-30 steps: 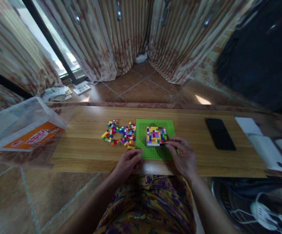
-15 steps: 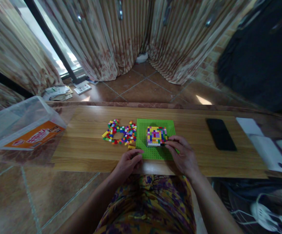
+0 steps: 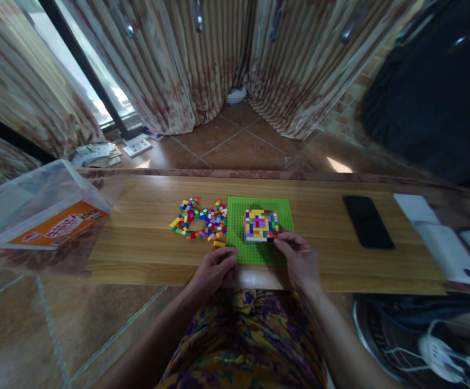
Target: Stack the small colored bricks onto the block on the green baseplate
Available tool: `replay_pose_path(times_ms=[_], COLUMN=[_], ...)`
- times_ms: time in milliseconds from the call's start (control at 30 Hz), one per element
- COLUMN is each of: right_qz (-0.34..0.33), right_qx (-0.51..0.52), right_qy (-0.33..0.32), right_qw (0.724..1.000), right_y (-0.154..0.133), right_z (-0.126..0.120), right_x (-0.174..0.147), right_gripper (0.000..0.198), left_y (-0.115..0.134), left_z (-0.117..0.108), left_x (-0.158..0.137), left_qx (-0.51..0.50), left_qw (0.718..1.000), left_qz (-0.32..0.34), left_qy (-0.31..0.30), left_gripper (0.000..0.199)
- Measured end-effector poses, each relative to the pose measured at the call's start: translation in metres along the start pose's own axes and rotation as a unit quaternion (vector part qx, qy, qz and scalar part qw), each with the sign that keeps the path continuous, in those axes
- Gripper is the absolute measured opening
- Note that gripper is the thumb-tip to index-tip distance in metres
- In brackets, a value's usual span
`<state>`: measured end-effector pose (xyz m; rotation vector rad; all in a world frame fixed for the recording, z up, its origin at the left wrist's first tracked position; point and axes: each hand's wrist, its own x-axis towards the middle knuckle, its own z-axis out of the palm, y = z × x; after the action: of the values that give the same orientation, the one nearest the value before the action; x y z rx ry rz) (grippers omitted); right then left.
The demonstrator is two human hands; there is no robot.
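Green studded plate [image 3: 259, 203] lies flat on the wood-grain counter [image 3: 137, 232], directly before the person. Seated on it, somewhat right of its centre, is the block [image 3: 260, 224], a low, roughly square build of many-coloured bricks with a pale layer visible along its near side.

Right hand [image 3: 302, 262]: thumb and forefinger meet the near right corner of the block. Grip drawn nearly together there; whether a separate brick is pinched between the tips cannot be told.

Left hand [image 3: 216, 267]: lowered at the near edge of the counter, fingers loosely curled, forefinger reaching over the near left corner of the plate. Whether this grip is fully together cannot be told.

Loose bricks [image 3: 217, 221] of mixed colours are heaped left of the plate, with a bare patch in their midst. One yellow brick [image 3: 219, 244] sits just beyond the left hand.

Clear box [image 3: 52, 216], orange label facing the person, stands at the far left. Black slab [image 3: 368, 222] lies well to the right; white objects [image 3: 448, 254] are beyond it.
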<state>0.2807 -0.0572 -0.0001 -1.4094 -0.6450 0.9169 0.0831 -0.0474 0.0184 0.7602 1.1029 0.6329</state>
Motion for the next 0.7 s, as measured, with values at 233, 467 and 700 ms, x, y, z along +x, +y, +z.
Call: replay_pose_path(times_ms=[233,467,700], right_qz=[0.011,-0.052,-0.250], right_qx=[0.015,-0.073,-0.392], right_qy=[-0.004,0.023,-0.212], right_qw=[1.000,0.996,0.860], right_y=[-0.001,-0.001,-0.043], right_z=[0.003,-0.026,-0.009], right_x=[-0.003,-0.001,0.027], right_gripper=[0.024,0.036,0.066], left_y=[0.001,0.002,0.008], left_z=[0.002,-0.003,-0.008], left_x=[-0.001,-0.003,0.000], left_qx=[0.003,-0.001,-0.008], left_qw=[1.000,1.000,0.998], left_qz=[0.002,0.001,0.024], left_qy=[0.006,0.022,0.051], left_gripper=[0.042,0.046,0.053])
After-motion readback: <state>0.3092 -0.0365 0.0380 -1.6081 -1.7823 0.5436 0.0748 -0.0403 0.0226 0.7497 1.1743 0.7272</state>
